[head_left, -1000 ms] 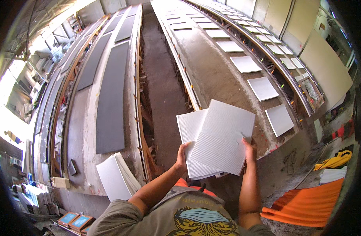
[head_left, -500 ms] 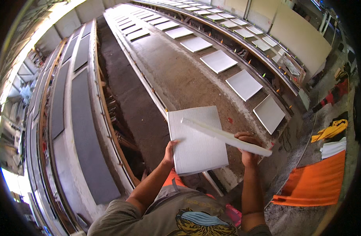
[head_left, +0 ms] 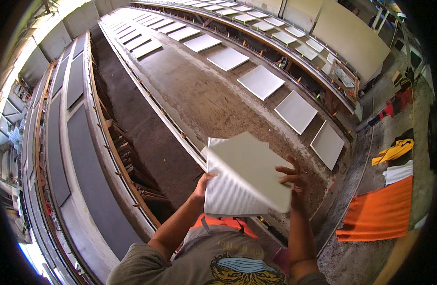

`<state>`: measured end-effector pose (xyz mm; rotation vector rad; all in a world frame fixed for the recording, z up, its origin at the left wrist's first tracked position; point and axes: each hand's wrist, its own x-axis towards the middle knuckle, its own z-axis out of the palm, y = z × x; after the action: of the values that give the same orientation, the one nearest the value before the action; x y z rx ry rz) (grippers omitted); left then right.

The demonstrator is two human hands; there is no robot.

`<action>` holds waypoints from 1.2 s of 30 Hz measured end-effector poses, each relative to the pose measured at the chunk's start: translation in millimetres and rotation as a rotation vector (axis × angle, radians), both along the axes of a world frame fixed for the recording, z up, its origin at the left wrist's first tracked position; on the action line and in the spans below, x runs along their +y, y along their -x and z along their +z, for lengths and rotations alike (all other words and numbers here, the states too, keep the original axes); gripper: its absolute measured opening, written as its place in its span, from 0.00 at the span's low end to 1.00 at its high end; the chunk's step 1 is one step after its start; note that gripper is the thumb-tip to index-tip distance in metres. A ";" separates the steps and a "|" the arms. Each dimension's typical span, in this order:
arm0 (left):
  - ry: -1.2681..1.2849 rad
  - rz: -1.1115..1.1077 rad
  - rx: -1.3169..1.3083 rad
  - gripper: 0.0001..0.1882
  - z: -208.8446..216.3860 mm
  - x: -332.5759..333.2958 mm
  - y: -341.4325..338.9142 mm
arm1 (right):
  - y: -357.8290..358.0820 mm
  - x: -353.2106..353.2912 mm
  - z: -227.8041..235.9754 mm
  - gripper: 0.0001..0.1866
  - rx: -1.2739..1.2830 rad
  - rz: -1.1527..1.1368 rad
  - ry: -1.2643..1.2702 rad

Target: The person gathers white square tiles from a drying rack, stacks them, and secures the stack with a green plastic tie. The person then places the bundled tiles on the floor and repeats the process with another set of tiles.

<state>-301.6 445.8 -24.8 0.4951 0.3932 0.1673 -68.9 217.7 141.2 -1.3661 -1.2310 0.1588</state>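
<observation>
My left hand grips the left edge of a white ribbed panel, thumb on top. Over it lies a smooth, tilted white sheet, which hides much of the ribbed surface. At the sheet's right edge, my right hand supports it with fingers bent and somewhat apart; the thumb is hidden. Motion blurs the sheet's lower edge. Both pieces are in front of my body, above the near end of a long brown table.
White square panels lie in rows along the table. Long dark strips cover another table at the left. A dark aisle runs between. Orange cloth, a white cloth and a yellow cloth are at the right.
The sheet at my right hand has turned from nearly edge-on to face up, over the ribbed panel. The right hand's fingers have spread. My left hand keeps its grip; the view has shifted slightly.
</observation>
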 end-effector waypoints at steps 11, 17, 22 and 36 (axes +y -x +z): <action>-0.179 0.280 0.047 0.26 -11.0 94.1 14.1 | 24.3 98.7 -68.1 0.17 0.315 -0.432 0.165; -0.309 0.237 0.055 0.24 -15.7 186.2 21.2 | 31.2 170.4 -88.8 0.12 0.538 -0.458 0.617; -0.270 0.062 0.006 0.24 -57.6 289.0 13.4 | 62.7 277.1 -78.1 0.22 0.370 -0.564 0.711; -0.170 0.268 0.198 0.27 46.8 443.2 -12.7 | 15.3 421.4 -61.0 0.12 0.959 -0.278 0.547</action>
<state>-288.9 889.0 22.0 0.6276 0.6433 0.4154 -84.3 639.1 80.2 -1.6005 -0.1814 0.8888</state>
